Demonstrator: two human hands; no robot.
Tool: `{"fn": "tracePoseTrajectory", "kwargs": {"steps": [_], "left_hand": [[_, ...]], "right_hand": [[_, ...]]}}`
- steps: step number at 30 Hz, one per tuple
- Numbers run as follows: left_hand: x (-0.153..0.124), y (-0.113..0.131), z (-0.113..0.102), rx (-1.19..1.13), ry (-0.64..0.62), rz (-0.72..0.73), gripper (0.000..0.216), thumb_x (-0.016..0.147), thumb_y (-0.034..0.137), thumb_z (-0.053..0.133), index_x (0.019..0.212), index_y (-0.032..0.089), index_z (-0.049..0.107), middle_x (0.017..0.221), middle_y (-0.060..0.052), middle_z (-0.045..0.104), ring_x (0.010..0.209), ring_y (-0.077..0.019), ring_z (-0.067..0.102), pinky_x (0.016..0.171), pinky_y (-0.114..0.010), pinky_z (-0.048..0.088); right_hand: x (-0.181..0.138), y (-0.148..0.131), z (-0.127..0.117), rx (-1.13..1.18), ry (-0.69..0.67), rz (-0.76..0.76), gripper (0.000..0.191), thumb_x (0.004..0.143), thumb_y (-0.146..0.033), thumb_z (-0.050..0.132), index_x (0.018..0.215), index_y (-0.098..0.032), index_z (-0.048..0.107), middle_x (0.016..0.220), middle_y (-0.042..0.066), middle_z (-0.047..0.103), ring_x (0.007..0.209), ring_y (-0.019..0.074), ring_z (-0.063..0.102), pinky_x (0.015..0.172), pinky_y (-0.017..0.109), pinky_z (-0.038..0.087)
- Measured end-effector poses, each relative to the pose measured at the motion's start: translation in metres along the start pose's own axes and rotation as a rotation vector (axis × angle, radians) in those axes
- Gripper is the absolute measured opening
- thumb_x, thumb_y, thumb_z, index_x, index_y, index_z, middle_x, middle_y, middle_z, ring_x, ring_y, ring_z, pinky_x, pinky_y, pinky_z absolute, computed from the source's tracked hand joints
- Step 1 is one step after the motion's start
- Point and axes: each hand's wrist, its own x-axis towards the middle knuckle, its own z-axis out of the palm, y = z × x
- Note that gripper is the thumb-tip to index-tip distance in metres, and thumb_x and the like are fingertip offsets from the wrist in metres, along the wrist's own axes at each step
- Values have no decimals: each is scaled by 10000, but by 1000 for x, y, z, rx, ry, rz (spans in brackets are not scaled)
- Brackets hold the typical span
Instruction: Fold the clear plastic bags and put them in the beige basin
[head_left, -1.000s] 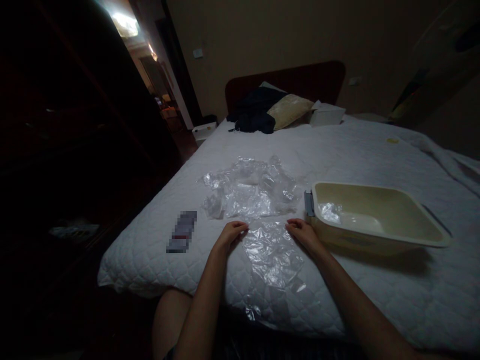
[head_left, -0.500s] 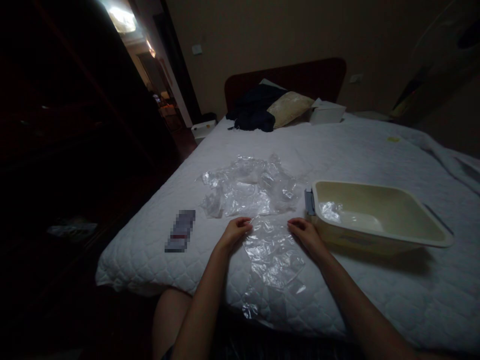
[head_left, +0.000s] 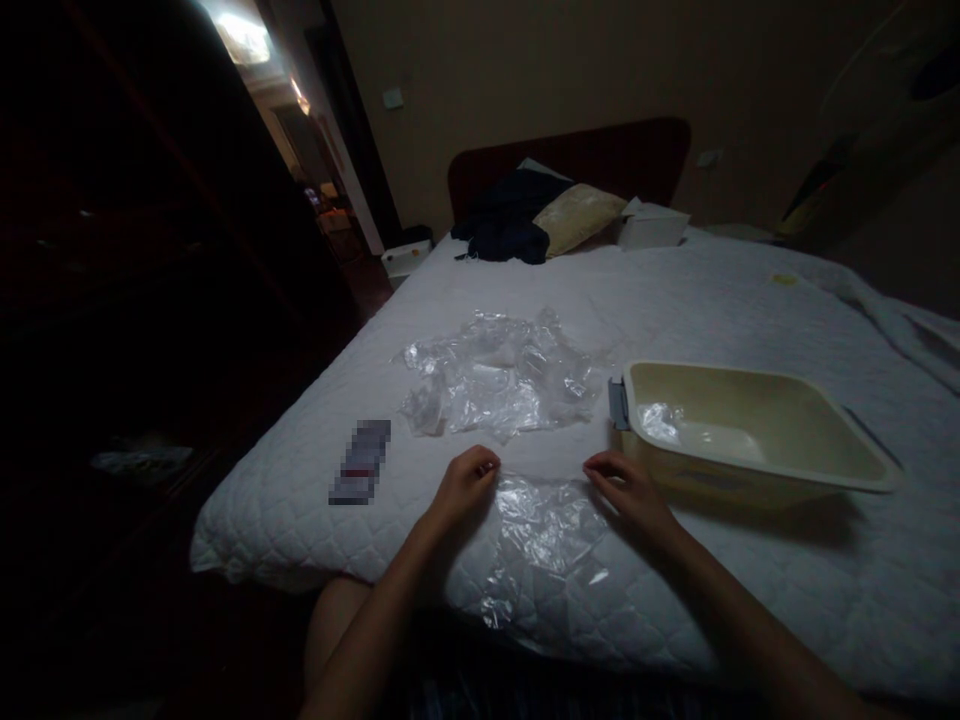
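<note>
A clear plastic bag (head_left: pixel 544 530) lies crinkled at the near edge of the bed, its lower end close to my lap. My left hand (head_left: pixel 469 480) pinches its far left corner between thumb and fingers. At the far right corner my right hand (head_left: pixel 619 485) grips it the same way. The bag's far edge runs nearly straight between the two hands. Just beyond, more crumpled clear plastic bags (head_left: pixel 499 385) are spread on the white quilted bedding (head_left: pixel 420 540), and neither hand touches them.
To the right stands an open cream plastic bin (head_left: pixel 765 470) with grey side latches. A pixelated flat object (head_left: pixel 361 462) lies on the left. Near the headboard (head_left: pixel 645 150) are dark clothing (head_left: pixel 510 215), a beige pillow (head_left: pixel 581 215) and a white box (head_left: pixel 652 228).
Both hands have drawn the bag's far edge toward me, away from the other plastic bags. They have also moved slightly farther apart. The bin and the pile stay put.
</note>
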Motion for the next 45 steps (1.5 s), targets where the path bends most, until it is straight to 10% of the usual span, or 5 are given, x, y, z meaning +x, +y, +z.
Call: {"fn": "tracePoseTrajectory", "kwargs": {"steps": [15,24,29,37,45], "left_hand": [[-30,-10,-12,565,-212,516,233,776,140,486,957,217,611,1047,-73,625,986,-211,525,844,-377,406],[-38,-17,-11,599,-143,569,244,770,134,478,985,171,587,1052,-121,598,957,-206,547,797,-372,456],[-36,-16,-8,593,-30,633,252,817,173,452,1040,175,571,1040,-110,616,950,-200,566,784,-375,485],[-34,-16,2,573,-163,528,242,843,183,420,994,151,607,1048,-91,627,1029,-186,548,873,-336,467],[-39,-24,3,576,-158,516,232,846,193,423,995,165,599,1089,-108,602,1050,-191,532,868,-365,463]], "right_hand": [[-36,4,-14,-375,-365,-306,260,781,-244,490,993,-213,636,884,103,658,840,240,552,781,410,389],[-38,-4,-9,-237,-208,-252,220,729,-169,480,864,-212,648,870,74,639,845,215,562,777,382,433],[-23,-42,15,124,62,14,145,731,-269,522,802,-206,632,836,57,631,778,195,593,735,350,456],[-8,-52,104,829,42,608,253,654,-388,608,845,-224,616,978,50,643,1001,206,563,850,323,428],[-11,-13,59,790,181,698,189,593,-270,645,772,-217,620,876,35,657,930,185,592,834,291,456]]}}
